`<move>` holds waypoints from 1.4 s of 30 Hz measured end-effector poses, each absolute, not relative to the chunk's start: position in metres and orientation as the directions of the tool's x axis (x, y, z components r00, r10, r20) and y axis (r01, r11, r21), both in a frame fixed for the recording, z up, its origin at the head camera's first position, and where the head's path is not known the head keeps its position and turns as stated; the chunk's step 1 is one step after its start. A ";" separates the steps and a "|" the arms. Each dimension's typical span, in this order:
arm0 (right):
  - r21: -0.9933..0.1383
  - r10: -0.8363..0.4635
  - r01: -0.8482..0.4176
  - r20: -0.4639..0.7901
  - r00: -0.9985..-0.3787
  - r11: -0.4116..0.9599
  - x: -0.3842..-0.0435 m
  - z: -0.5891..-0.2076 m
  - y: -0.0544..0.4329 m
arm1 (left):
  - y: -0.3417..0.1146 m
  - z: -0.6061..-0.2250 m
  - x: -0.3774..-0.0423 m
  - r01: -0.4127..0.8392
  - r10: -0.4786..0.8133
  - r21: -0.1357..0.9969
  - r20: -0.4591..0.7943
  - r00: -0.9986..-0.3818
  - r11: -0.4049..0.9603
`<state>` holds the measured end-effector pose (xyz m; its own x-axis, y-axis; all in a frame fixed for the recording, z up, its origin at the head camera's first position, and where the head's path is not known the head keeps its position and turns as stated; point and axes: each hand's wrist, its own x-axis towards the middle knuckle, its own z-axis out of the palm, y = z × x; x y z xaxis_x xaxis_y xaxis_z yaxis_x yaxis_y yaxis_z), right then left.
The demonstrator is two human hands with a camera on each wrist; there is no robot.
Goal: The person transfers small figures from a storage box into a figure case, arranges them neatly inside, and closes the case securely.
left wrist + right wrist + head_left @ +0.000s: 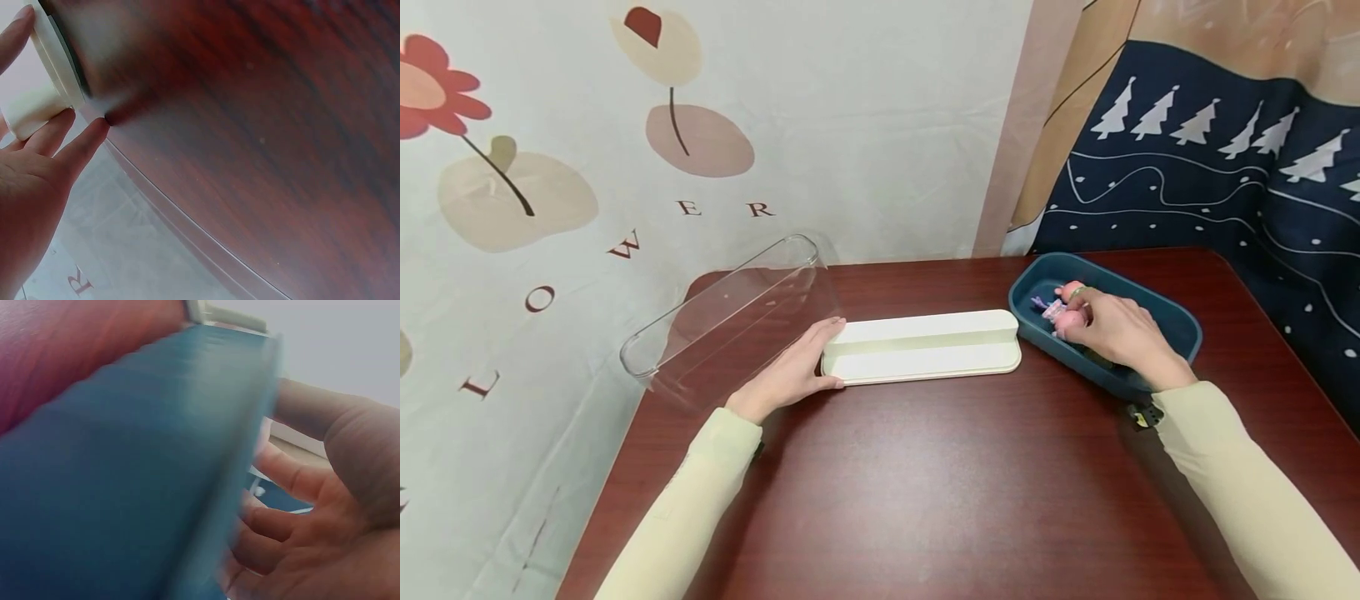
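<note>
A cream-white tray [925,367] with a lengthwise ridge lies on the table. My left hand [797,367] grips its left end, thumb on the near edge and fingers at the far edge; the left wrist view shows fingertips [94,134] against that end. Over a dark blue basket [1172,333], my right hand [1116,329] reaches in with curled fingers, holding a pink round trinket [1070,322] between thumb and index finger. Another pink round trinket [1072,291] and a purple piece [1039,303] lie beside it. In the right wrist view the basket wall [125,456] hides the fingertips.
A clear plastic cover [737,312], long and rounded at its ends, stands left of the tray, close behind my left hand. The reddish-brown table [925,483] ends at a printed white cloth [865,150] behind and a navy cloth [1187,183] at the right.
</note>
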<state>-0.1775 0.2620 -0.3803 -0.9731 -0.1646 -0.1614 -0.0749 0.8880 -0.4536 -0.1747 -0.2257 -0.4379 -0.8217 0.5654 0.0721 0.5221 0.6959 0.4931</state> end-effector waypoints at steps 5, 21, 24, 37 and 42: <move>-0.500 -0.161 -0.091 -0.098 -0.982 0.861 -0.167 -0.371 0.260 | -0.226 -0.439 -0.175 0.524 0.567 0.493 0.074 -0.820 0.694; -0.600 -0.214 -0.188 0.029 -0.976 0.778 -0.145 -0.365 0.239 | -0.226 -0.440 -0.176 0.534 0.575 0.494 0.081 -0.814 0.686; -0.609 -0.221 -0.191 0.026 -0.975 0.770 -0.143 -0.365 0.235 | -0.226 -0.440 -0.177 0.537 0.578 0.495 0.081 -0.812 0.683; -0.637 -0.252 -0.187 -0.012 -0.968 0.748 -0.142 -0.374 0.214 | -0.226 -0.441 -0.177 0.539 0.580 0.501 0.088 -0.810 0.677; -0.633 -0.254 -0.178 -0.029 -0.967 0.753 -0.144 -0.380 0.204 | -0.228 -0.442 -0.177 0.542 0.580 0.501 0.095 -0.809 0.674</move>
